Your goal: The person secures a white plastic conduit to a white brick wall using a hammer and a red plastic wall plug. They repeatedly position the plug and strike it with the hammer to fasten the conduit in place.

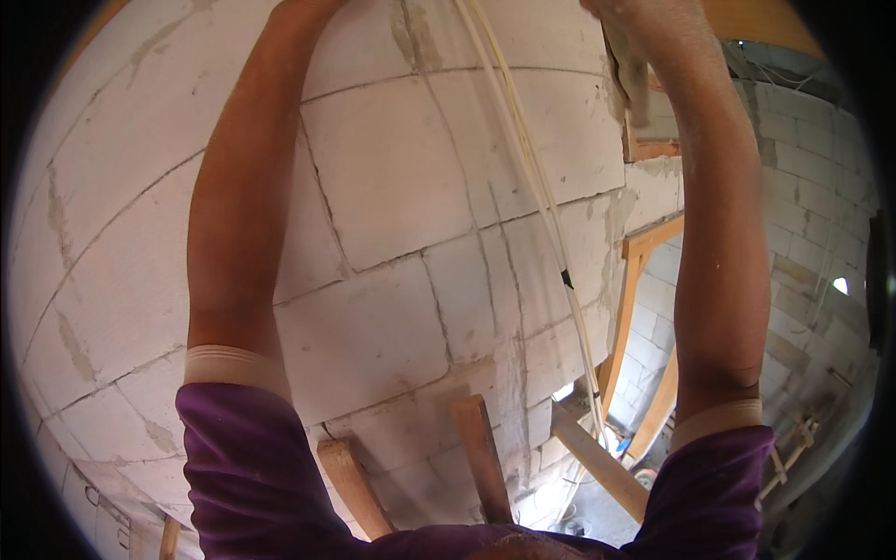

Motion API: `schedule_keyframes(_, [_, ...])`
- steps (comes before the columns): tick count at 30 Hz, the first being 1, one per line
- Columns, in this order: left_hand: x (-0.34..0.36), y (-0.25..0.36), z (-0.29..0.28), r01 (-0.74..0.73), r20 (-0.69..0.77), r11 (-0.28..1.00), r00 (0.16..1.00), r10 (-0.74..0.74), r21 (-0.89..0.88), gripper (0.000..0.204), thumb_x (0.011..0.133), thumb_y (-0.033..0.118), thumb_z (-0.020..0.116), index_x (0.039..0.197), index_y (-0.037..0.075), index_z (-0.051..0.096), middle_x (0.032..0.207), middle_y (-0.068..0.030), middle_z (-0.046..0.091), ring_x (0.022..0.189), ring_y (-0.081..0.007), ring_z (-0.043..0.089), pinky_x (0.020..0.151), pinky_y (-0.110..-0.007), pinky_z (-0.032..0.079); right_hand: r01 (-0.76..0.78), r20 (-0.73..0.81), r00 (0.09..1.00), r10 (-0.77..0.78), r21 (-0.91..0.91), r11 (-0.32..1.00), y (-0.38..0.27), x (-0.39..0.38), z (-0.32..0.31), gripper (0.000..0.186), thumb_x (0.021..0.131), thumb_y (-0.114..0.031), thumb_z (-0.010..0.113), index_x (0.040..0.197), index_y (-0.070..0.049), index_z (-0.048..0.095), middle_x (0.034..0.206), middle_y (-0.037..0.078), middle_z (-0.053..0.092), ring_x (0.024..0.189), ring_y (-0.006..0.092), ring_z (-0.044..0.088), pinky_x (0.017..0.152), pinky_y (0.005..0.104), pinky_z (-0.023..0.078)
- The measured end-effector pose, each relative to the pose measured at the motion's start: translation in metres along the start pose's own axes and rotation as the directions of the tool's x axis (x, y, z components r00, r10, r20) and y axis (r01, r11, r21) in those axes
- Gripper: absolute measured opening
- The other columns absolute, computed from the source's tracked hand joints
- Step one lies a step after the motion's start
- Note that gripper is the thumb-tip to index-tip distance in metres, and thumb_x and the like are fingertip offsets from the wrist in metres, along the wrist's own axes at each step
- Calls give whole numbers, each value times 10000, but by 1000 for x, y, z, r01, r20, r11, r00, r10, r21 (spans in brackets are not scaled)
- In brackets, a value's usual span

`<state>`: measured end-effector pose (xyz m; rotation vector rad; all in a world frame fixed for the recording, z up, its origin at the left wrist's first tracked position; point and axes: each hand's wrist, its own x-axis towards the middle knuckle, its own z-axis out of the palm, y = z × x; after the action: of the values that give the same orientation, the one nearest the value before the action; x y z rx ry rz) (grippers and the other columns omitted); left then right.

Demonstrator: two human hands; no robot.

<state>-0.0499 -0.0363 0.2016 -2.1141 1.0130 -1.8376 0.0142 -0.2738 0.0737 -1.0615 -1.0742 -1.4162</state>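
Though cropped, the right grip [653,23] overhangs something greyish [635,97]; cables [563,254] hang (leftward).

The chalky white block wall [383,168] is crossed by dark grey joint lines in a grid, with grey-beige smears. The cables [534,168] are cream, with a black band [567,278]. Purple sleeves [247,457] end in cream cuffs [238,366]; the near posts [482,457] are orange-brown.
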Motion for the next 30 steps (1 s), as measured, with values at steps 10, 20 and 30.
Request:
schedule_keyframes(10, [-2,4,5,25,13,996,1000,-24,-85,338,921,56,650,1249,-26,632,1055,-67,714,932,-115,657,834,-291,552,-5,-72,997,7,28,1000,3,-5,8,478,969,-420,568,1047,38,679,922,291,705,946,435,699,850,496,524])
schedule_keyframes(20, [1,7,4,11,5,999,1000,-11,-41,305,926,89,653,1208,-26,639,1037,-57,712,902,-122,661,807,-305,553,-56,-123,990,69,100,993,23,-5,24,503,965,-445,586,1054,43,674,979,313,698,942,445,691,817,497,527])
schedule_keyframes(30, [27,-1,-28,76,-359,944,913,-196,-322,197,963,99,613,1143,20,607,896,-18,629,770,-106,617,690,-275,548,-380,21,925,379,55,923,-4,-48,-42,417,997,-429,618,857,-36,623,656,43,585,593,139,572,561,338,454])
